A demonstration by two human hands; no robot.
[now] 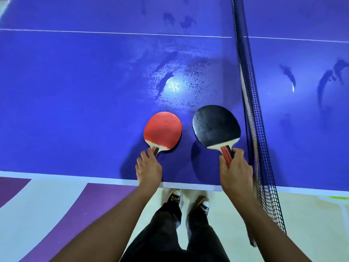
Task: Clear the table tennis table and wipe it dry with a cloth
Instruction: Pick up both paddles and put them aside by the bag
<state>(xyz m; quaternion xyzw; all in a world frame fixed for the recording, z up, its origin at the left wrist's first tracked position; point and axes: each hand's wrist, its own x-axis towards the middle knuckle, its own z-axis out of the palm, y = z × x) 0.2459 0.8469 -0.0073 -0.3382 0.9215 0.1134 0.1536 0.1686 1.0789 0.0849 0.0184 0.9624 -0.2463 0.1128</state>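
Head view, lower centre: left hand point(149, 168) fingers curl round the red paddle point(162, 130) handle on the bench point(75, 91); right hand point(236, 171) fingers clamp the black paddle point(216, 125), seemingly lifted.

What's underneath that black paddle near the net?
Under the black paddle, held by the right hand, only the blue table and the paddle's shadow show. Whether the patch its blade covers is wet cannot be seen.
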